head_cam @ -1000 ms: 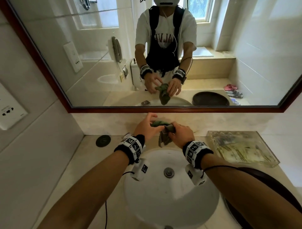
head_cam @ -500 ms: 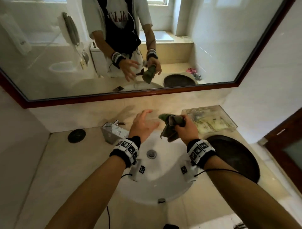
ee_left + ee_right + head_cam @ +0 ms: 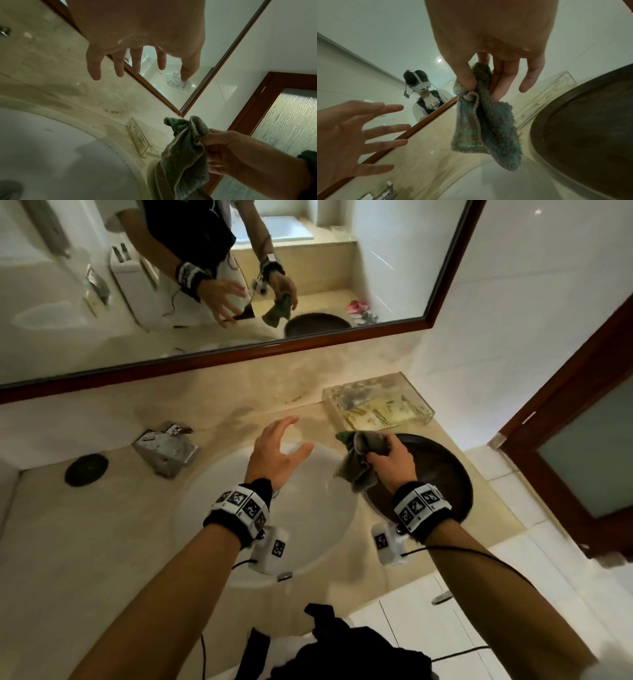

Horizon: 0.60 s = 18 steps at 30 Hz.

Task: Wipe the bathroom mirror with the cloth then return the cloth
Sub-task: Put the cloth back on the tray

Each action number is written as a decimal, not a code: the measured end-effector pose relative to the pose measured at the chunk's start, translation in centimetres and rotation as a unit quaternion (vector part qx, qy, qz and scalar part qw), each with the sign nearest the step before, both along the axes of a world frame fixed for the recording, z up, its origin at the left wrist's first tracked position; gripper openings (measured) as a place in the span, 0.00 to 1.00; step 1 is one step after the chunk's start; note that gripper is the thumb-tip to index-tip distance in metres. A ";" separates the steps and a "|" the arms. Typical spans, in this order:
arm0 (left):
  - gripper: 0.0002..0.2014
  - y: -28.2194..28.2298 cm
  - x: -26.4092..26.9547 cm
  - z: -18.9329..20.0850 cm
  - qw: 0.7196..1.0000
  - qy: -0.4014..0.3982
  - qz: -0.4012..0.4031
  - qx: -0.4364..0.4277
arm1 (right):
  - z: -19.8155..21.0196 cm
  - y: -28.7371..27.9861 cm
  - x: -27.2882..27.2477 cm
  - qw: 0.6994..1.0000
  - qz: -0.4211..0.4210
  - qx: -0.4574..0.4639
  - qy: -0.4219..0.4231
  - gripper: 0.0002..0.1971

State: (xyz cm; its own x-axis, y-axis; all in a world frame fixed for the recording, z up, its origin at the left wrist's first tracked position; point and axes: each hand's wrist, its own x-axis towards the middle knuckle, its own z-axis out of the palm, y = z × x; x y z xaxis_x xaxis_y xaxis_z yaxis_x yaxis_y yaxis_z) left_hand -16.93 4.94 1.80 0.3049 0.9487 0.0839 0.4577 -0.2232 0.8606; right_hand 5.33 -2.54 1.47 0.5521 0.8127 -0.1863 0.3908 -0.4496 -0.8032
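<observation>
A green fluffy cloth [image 3: 359, 463] [image 3: 185, 155] [image 3: 484, 121] hangs bunched from my right hand [image 3: 390, 457] [image 3: 221, 152] [image 3: 481, 83], which pinches its top between thumb and fingers above the left rim of a dark round tray [image 3: 442, 470]. My left hand [image 3: 277, 453] [image 3: 137, 65] [image 3: 359, 128] hovers over the white sink [image 3: 219, 508] with spread fingers and holds nothing. The wood-framed mirror [image 3: 376, 261] hangs on the wall behind the counter, and both hands and the cloth show in its reflection.
A clear box [image 3: 376, 402] with papers sits at the back of the counter behind the tray. A chrome tap [image 3: 164, 446] and a dark round disc [image 3: 86, 470] stand left of the sink. A brown-framed door with frosted glass [image 3: 589, 457] is at the right.
My left hand let go of the cloth and opened over the sink. My right hand carried the cloth rightward to above the dark tray. My view swung right and down.
</observation>
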 end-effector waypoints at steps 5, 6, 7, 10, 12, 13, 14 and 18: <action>0.26 -1.3 4.2 -0.6 1.000 0.014 -0.001 -0.016 | -1.4 -0.8 4.1 0.999 -0.007 -0.033 0.000 0.24; 0.26 -1.6 5.1 -0.7 1.000 0.014 -0.003 -0.021 | -1.7 -1.0 5.0 0.999 -0.007 -0.043 0.000 0.25; 0.27 -1.7 5.7 -0.8 1.000 0.015 -0.003 -0.026 | -2.1 -1.0 5.8 0.999 -0.009 -0.054 -0.001 0.26; 0.27 -2.1 7.3 -1.1 0.999 0.032 -0.004 -0.035 | -3.3 -1.4 7.9 0.996 -0.016 -0.083 0.000 0.22; 0.27 -2.3 8.5 -1.2 0.999 0.042 0.002 -0.034 | -4.1 -1.6 9.3 0.994 -0.011 -0.109 -0.011 0.19; 0.27 -2.3 9.1 -1.3 0.998 0.045 0.005 -0.032 | -4.5 -1.7 10.1 0.993 -0.005 -0.120 -0.013 0.18; 0.27 -2.3 9.6 -1.4 0.998 0.049 0.006 -0.030 | -4.7 -1.8 10.7 0.991 0.000 -0.136 -0.016 0.18; 0.27 -2.4 11.8 -2.1 0.998 0.048 0.014 -0.030 | -5.7 -2.1 13.1 0.983 0.026 -0.179 -0.032 0.18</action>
